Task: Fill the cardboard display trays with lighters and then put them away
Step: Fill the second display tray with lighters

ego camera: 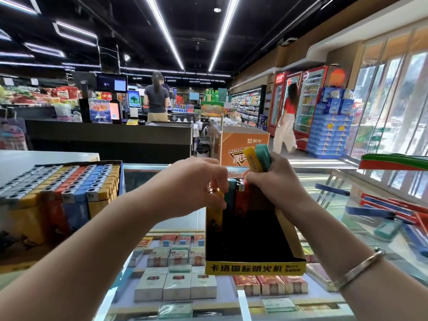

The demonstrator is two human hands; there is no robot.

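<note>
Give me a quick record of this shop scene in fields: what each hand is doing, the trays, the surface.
left hand: pinches a yellow lighter, setting it into the tray
right hand: grips a yellow and a teal lighter
near tray: yellow cardboard, mostly unfilled, one row of lighters at the far end
full tray: packed with lighters, at left
surface: glass counter over cigarette packs

a single wide-angle view from the person's head, facing forward and slightly down over a glass counter [328, 218] in the lower half of the frame. it sits close: both forearms enter from the bottom corners, and the left hand [196, 181] and right hand [273, 179] meet at centre frame. the upper half looks far down the shop to a ceiling of light strips [164, 31], its edges bowed by the lens.
</note>
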